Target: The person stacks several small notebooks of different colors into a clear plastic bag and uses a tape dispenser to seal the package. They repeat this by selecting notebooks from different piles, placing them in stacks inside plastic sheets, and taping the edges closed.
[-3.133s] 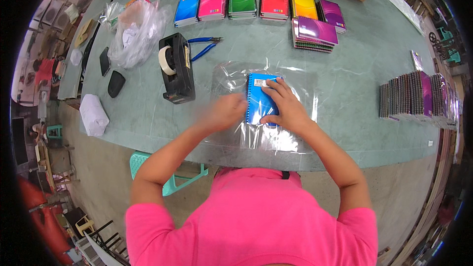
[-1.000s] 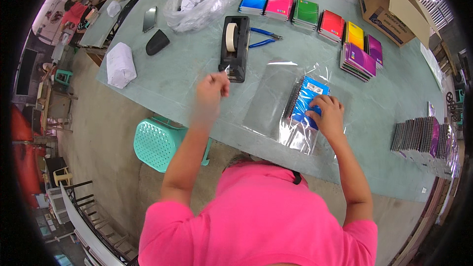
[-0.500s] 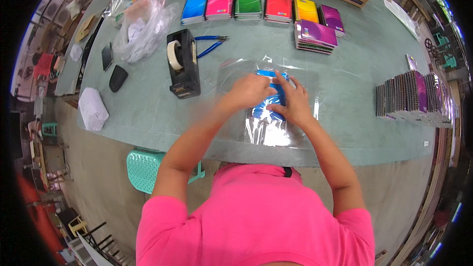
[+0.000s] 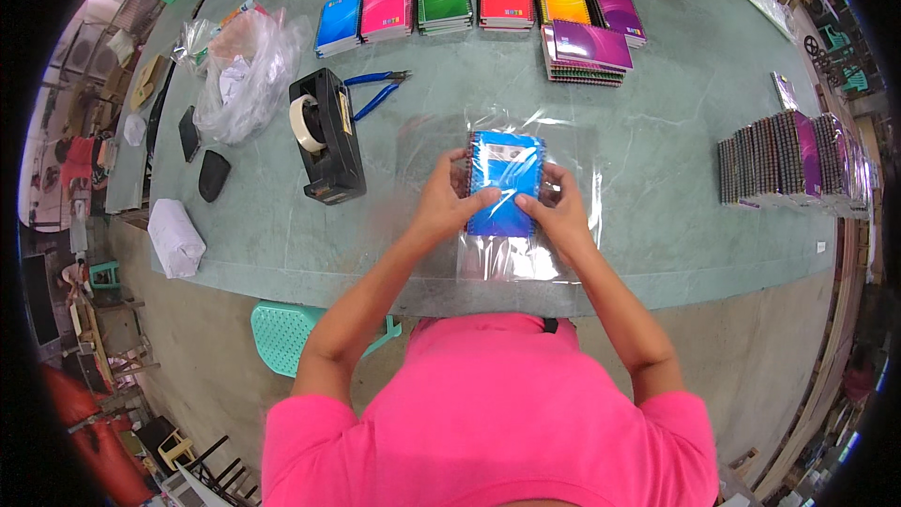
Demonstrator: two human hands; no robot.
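A grey-green table (image 4: 676,145) bears clear film (image 4: 507,265), notebook stacks (image 4: 445,2), pliers (image 4: 375,101) and apparently a phone (image 4: 190,135).

The head-worn fisheye looked steeply down from above the near side of the held notebook (image 4: 500,220), facing past it across the surface (image 4: 694,131). It hung close, the wearer's shirt (image 4: 488,404) looming below the notebook, yet caught floor (image 4: 732,366) left and right of it.
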